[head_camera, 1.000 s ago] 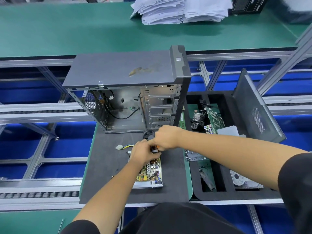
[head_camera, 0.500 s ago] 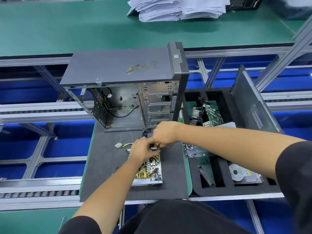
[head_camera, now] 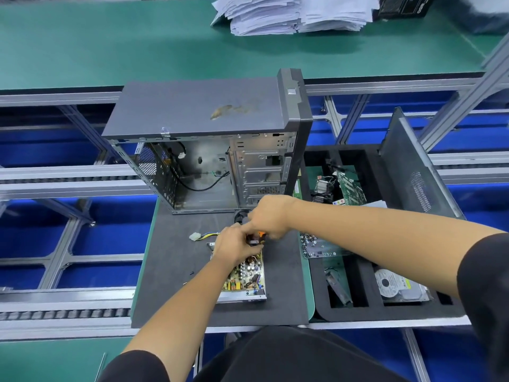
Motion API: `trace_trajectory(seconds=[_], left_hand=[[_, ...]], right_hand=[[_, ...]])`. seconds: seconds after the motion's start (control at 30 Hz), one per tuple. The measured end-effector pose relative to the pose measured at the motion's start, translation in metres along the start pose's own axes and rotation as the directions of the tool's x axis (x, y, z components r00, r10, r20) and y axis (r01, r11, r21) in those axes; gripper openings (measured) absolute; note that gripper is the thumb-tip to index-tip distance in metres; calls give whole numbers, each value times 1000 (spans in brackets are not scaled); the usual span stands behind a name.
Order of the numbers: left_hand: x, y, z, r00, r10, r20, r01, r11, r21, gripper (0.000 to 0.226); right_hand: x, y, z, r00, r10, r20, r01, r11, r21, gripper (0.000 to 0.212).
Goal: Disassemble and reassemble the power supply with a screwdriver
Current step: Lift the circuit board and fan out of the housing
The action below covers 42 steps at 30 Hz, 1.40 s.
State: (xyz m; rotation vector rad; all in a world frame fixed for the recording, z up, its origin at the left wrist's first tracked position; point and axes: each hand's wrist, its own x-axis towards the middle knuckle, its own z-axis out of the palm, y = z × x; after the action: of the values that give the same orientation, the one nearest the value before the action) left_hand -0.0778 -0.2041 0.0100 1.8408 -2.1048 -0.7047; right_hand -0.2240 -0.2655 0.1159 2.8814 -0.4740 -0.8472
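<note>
Power supply: the opened silver metal power supply (head_camera: 242, 274), cover off and its circuit board of capacitors and coils bare, lay flat on the dark grey foam mat (head_camera: 176, 271) on the counter, just in front of the open grey computer case (head_camera: 209, 150).
Long axis: it ran from the person outward toward the case; the near end lay clear of the hands, the far end under them.
Screwdriver: the orange-handled screwdriver (head_camera: 260, 236) showed only as a sliver of handle at the far end of the unit; its tip was hidden, so the screw it addressed could not be told.
Right grip: the right hand (head_camera: 268, 216) came in from the right, fingers curled round the handle from above.
Left grip: the left hand (head_camera: 234, 245) lay on the far end of the unit with fingers bent at the tool; what it pinched, I could not tell.
Nearer hand: both met at the same far edge, touching; the left sat directly over the unit.
Cable: the yellow-and-black lead with a white plug (head_camera: 195, 236) trailed left, just beside the left hand.
Judgement: the work looked to be at the far-end fixing, so the driver likely had to stand upright there.
</note>
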Motion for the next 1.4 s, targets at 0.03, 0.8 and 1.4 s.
trace_trajectory(seconds=[0.03, 0.8, 1.4], left_hand=[[0, 0, 1, 999, 32, -4, -32, 999, 12, 28], [-3, 0, 1, 995, 89, -44, -88, 996, 21, 25], [-1, 1, -2, 1000, 12, 17, -13, 999, 43, 21]], right_hand=[[0, 0, -1, 999, -33, 1, 33, 999, -38, 34], [0, -6, -6, 999, -32, -3, 31, 995, -90, 20], [4, -8, 4, 980, 185, 73, -193, 973, 123, 40]])
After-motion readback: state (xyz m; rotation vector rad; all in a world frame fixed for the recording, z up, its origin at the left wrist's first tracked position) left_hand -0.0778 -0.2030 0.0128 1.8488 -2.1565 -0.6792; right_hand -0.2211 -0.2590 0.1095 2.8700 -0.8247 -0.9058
